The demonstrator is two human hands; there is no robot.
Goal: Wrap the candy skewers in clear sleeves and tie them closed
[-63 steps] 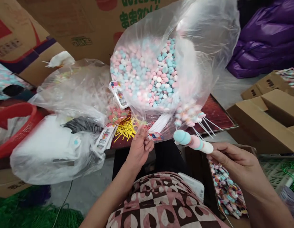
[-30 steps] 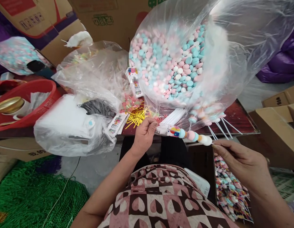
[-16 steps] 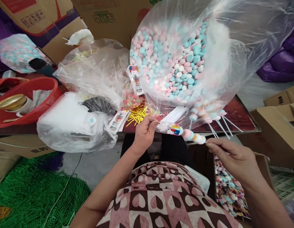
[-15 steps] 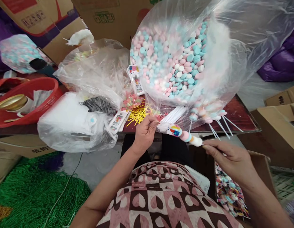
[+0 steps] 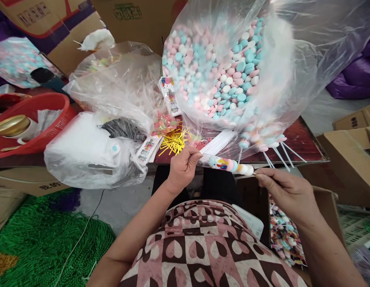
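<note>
My right hand [image 5: 285,191] pinches the white stick of a marshmallow skewer [image 5: 237,166] with blue, pink and white pieces. The skewer lies mostly inside a small clear printed sleeve [image 5: 218,162], whose closed end my left hand [image 5: 181,169] pinches. Both hands are held in front of the table edge, above my lap. Right behind them stands a big clear bag [image 5: 220,71] full of pink, blue and white marshmallows. Several finished skewers [image 5: 262,141] lie under the bag's right side.
Yellow twist ties [image 5: 172,142] and printed sleeves [image 5: 170,95] lie on the dark red table [image 5: 304,145]. Clear bags [image 5: 92,151] and a red basket [image 5: 35,127] are left. A box of wrapped skewers [image 5: 285,235] sits lower right, cardboard boxes [image 5: 349,159] beyond it. Green netting [image 5: 38,239] covers the floor left.
My right hand has pushed the skewer leftward into the sleeve held by my left hand; it was outside it two seconds ago. The view has shifted slightly.
</note>
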